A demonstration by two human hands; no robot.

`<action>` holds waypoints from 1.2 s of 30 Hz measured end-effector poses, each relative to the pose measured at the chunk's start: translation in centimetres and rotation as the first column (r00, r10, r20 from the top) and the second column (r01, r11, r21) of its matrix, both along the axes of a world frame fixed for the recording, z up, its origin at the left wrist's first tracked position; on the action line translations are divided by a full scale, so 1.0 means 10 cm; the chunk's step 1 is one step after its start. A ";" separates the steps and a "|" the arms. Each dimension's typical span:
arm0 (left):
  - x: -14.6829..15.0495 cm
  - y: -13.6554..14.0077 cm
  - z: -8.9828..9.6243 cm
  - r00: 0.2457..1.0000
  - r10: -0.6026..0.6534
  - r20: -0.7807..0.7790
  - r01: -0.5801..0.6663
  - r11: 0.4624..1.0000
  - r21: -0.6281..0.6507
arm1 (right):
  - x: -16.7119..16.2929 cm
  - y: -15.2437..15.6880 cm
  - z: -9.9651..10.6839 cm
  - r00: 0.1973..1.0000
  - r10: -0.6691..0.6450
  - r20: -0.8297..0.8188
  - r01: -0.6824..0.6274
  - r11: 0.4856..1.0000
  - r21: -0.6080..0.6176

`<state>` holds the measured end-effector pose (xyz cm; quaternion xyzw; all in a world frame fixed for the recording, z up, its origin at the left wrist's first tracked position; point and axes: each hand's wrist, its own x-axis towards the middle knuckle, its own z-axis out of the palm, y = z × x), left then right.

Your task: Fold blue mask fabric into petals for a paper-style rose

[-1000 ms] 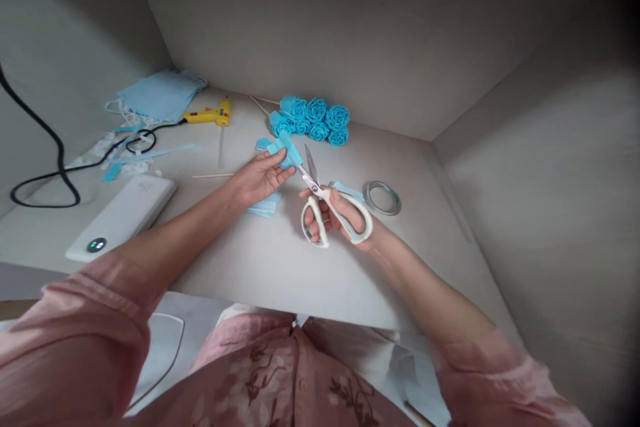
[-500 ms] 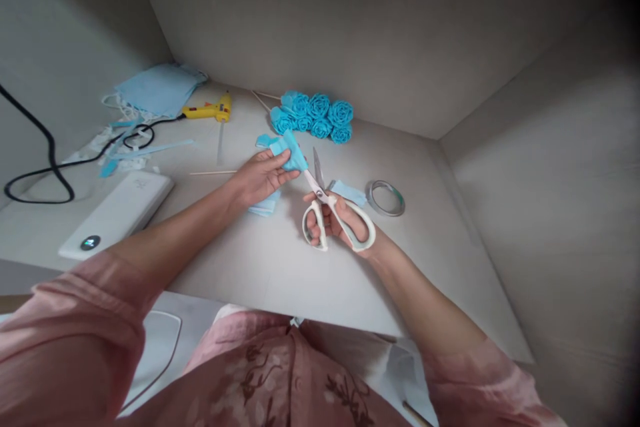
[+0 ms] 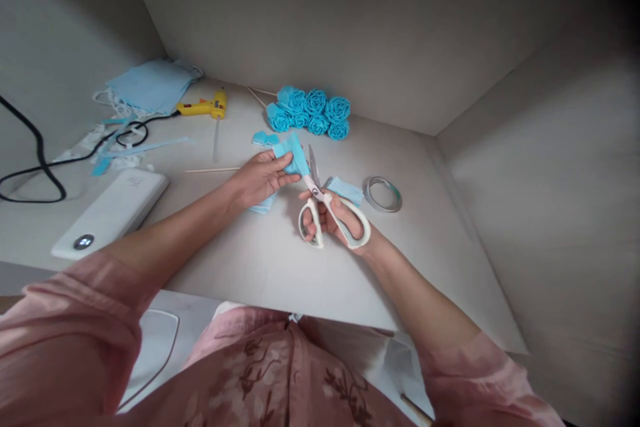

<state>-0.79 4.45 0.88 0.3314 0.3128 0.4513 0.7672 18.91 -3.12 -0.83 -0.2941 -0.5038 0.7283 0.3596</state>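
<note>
My left hand (image 3: 263, 177) pinches a folded piece of blue mask fabric (image 3: 294, 153) between thumb and fingers. White-handled scissors (image 3: 356, 221) are gripped in my right hand (image 3: 333, 219), with fingers through the loops. Their blades are parted, and one blade meets the lower right edge of the fabric. Beyond my left hand, small cut blue pieces (image 3: 265, 139) lie on the table. Another light blue strip (image 3: 346, 190) lies just right of the scissors, and a further blue piece (image 3: 263, 204) is partly hidden under my left hand.
Several blue fabric roses (image 3: 315, 110) on sticks lie at the back. A yellow glue gun (image 3: 203, 107), stacked blue masks (image 3: 150, 85) and scraps are at left. A white power bank (image 3: 113, 213) sits near my left forearm. A tape roll (image 3: 383, 194) lies right. Walls border the table.
The fabric in my left hand is tilted slightly differently, and the small cut pieces behind it show more clearly. The view has shifted a little; both hands keep their holds.
</note>
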 end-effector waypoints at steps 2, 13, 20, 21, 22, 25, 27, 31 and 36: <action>0.01 0.00 -0.02 1.000 -0.024 -0.001 0.024 1.000 0.000 | 0.00 0.00 0.00 1.000 -0.005 -0.010 0.005 1.000 0.002; 0.00 0.01 -0.02 1.000 0.005 -0.018 -0.004 0.999 0.053 | -0.05 0.00 0.05 0.989 -0.111 -0.100 0.111 0.994 -0.010; 0.01 0.01 -0.01 1.000 0.011 -0.019 -0.010 0.997 0.072 | -0.08 -0.03 0.06 0.985 -0.134 -0.109 0.132 0.991 -0.025; 0.01 0.00 -0.01 1.000 0.010 -0.021 -0.009 0.997 0.073 | -0.08 -0.04 0.07 0.985 -0.137 -0.104 0.135 0.991 -0.025; 0.01 0.00 -0.01 1.000 0.010 -0.025 -0.008 0.997 0.074 | -0.08 -0.04 0.07 0.985 -0.140 -0.098 0.138 0.990 -0.027; 0.01 0.01 -0.01 0.999 0.011 -0.034 -0.008 0.997 0.076 | -0.08 -0.05 0.08 0.984 -0.152 -0.091 0.148 0.988 -0.045; 0.01 0.01 -0.02 0.999 0.011 -0.038 -0.008 0.997 0.080 | -0.07 -0.06 0.07 0.982 -0.160 -0.102 0.154 0.986 -0.062; -0.01 0.02 -0.03 0.998 0.004 -0.056 0.001 0.996 0.094 | -0.07 -0.06 0.05 0.978 -0.174 -0.117 0.165 0.982 -0.089; -0.01 0.02 -0.01 0.999 0.017 -0.051 -0.013 0.996 0.087 | -0.09 -0.06 0.04 0.972 -0.218 -0.090 0.206 0.971 -0.123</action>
